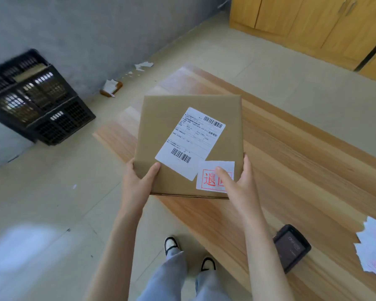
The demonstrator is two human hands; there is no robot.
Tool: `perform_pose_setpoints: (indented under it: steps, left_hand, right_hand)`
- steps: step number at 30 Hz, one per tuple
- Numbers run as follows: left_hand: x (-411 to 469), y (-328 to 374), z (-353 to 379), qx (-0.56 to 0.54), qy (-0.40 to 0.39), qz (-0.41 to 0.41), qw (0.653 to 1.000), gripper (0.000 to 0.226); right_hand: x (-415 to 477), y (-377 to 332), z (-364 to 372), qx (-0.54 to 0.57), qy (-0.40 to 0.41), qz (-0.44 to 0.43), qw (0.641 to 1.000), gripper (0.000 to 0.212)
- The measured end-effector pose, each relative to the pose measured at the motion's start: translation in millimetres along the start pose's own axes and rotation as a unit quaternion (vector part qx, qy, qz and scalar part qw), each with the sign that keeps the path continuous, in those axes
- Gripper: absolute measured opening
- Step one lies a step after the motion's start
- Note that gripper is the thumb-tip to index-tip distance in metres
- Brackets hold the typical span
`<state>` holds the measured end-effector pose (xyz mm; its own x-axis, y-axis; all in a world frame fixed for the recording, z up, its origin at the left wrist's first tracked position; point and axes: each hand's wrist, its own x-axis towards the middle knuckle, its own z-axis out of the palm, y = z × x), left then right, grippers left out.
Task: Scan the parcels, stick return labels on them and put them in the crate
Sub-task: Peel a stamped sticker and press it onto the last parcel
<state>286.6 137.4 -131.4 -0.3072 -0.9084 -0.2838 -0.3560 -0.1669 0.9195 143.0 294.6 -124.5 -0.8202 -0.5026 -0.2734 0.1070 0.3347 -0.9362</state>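
Already bearing return label (206, 179), parcel (178, 118) hung mid-frame above desk (291, 170); left hand (137, 183) and right hand (239, 185) gripped its near corners. Best kept level, grips firm, for carry to crate (30, 96), upper left.

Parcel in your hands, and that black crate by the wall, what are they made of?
The parcel looks like plain brown cardboard: matte, with creased edges. The black crate looks like hard plastic, going by its moulded lattice walls, though it is blurry.
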Motion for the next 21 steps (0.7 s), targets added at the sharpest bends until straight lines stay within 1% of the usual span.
perform_pose_setpoints:
  steps: [5, 9, 13, 16, 19, 21]
  left_hand:
    - [8, -5, -50, -0.007, 0.063, -0.011, 0.998, 0.036]
    - [27, -8, -84, -0.033, 0.088, -0.016, 0.995, 0.033]
    - [66, -7, -134, -0.047, 0.119, -0.016, 0.992, 0.036]
    - [97, -6, -181, -0.053, 0.136, -0.012, 0.989, 0.038]
    - [128, -3, -233, -0.058, 0.155, -0.007, 0.986, 0.035]
    - [146, 0, -267, -0.056, 0.17, -0.004, 0.984, 0.038]
  right_hand:
    - [3, -19, 47, -0.021, -0.074, -0.019, 0.997, 0.077]
    - [9, -36, 93, -0.045, -0.101, -0.035, 0.993, 0.078]
    - [19, -61, 158, -0.065, -0.111, -0.053, 0.99, 0.079]
    - [23, -81, 216, -0.059, -0.132, -0.063, 0.987, 0.077]
    - [23, -103, 276, -0.047, -0.151, -0.074, 0.985, 0.076]
    - [21, -116, 314, -0.042, -0.164, -0.085, 0.982, 0.073]
